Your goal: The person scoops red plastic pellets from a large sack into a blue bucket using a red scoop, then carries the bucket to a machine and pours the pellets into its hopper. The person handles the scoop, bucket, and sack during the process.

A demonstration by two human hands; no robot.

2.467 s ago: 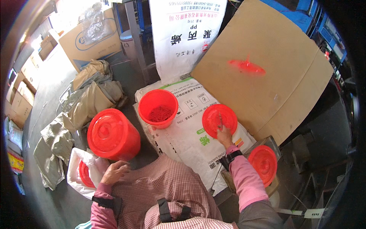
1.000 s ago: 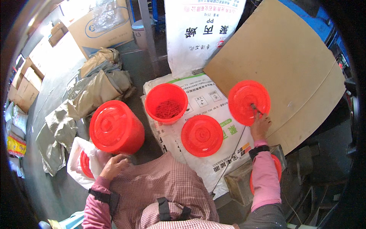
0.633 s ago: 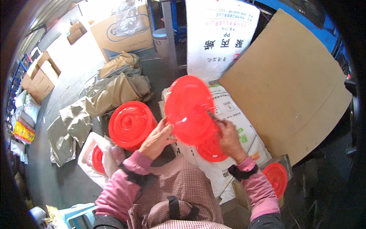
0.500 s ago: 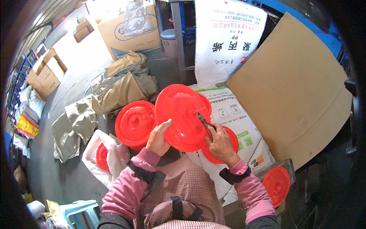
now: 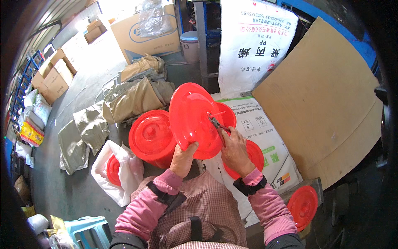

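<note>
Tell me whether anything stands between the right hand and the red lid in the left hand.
Only the pliers that the right hand grips; their tips are at the thin red stem on the red lid, which the left hand holds by its near edge. Nothing else is visible between them.

A head-worn fisheye faces down, left hand [image 5: 182, 160] and right hand [image 5: 236, 153] near, its dark rim unclear.

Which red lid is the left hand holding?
The tilted lid held up in front: the left hand grips its edge, while the right hand holds a pliers-like tool near its middle. No other is held.
</note>
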